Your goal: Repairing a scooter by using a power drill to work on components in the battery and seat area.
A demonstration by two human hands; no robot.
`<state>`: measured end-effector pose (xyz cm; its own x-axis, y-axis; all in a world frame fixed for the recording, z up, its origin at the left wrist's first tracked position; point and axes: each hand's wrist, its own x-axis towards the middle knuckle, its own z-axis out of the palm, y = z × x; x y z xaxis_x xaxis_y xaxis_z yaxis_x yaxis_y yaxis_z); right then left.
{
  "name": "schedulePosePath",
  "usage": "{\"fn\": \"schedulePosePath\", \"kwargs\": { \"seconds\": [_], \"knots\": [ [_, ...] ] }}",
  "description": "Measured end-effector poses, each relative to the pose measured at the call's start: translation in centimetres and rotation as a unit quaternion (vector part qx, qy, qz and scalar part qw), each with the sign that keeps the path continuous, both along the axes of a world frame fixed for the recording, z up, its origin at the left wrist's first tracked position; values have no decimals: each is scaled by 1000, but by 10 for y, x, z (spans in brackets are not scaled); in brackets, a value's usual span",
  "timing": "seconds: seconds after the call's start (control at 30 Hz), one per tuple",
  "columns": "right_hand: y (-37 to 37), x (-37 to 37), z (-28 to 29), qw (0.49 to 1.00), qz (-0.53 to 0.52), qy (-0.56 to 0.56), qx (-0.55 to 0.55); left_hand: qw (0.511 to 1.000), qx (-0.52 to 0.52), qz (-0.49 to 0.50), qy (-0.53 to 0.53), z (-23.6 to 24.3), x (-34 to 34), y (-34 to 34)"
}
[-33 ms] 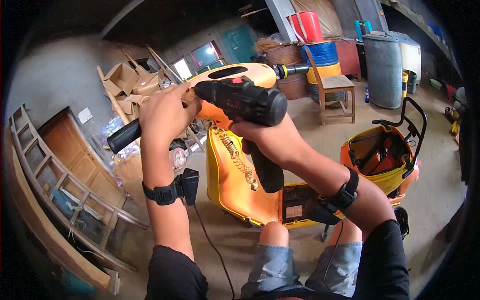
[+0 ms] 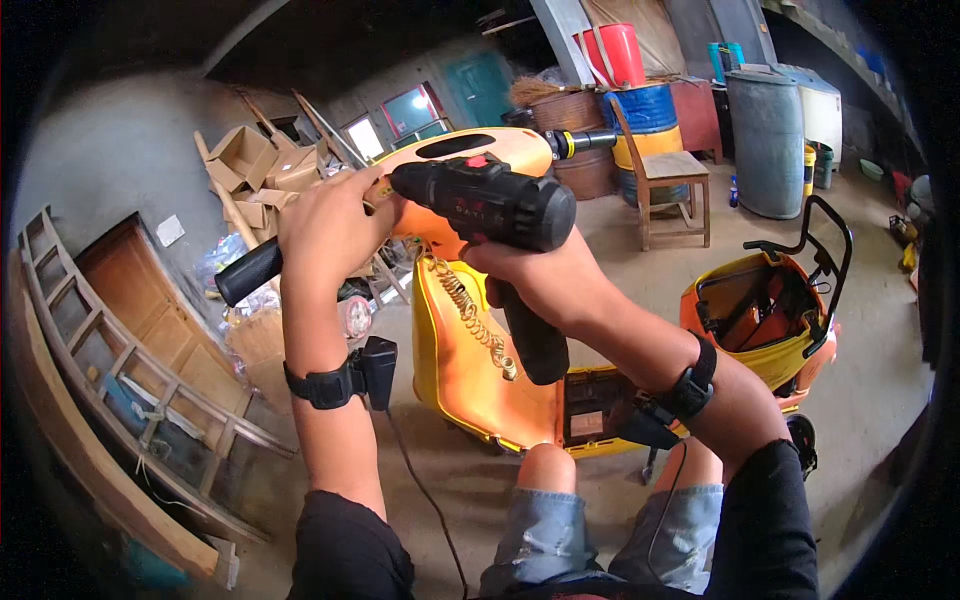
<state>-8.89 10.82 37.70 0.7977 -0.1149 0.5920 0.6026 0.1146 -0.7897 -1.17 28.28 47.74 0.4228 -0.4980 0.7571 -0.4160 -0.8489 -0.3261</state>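
Closed around the drill [image 2: 490,195], the right hand [image 2: 545,275] points it left on the near side of the orange scooter [image 2: 500,405]; the left hand [image 2: 335,225] is beside its tip, grip too hidden to tell.

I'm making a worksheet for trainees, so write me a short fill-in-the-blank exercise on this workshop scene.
1. The right hand grips a power drill whose body is mostly ____ in colour.
2. The left hand is by the drill's ____ end, not its rear.
3. The bucket above the blue-and-yellow drum is coloured ____.
4. The seat of the chair is made of ____.

Missing words: black; front; red; wood.
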Motion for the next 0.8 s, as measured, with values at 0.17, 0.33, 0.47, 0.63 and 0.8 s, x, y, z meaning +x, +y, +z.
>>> {"fn": "schedulePosePath", "kwargs": {
  "seconds": [0.17, 0.33, 0.47, 0.63, 0.8],
  "knots": [
    [-17, -5, -13, 999, 15, 35, 31, 991, -115, 7, 66, 0, 4, -12],
    [-40, -25, -58, 999, -32, 27, -20, 987, -136, 30, 80, 1, 7, -15],
    [-63, -66, -104, 994, -66, 78, -44, 992, -105, -30, 68, 11, 16, -6],
    [-74, -122, -155, 976, -146, 158, -26, 993, -97, -45, 45, 13, 42, -9],
    [-94, -179, -209, 947, -176, 261, 60, 983, -128, -129, 24, 6, 50, -4]
  ]
}}
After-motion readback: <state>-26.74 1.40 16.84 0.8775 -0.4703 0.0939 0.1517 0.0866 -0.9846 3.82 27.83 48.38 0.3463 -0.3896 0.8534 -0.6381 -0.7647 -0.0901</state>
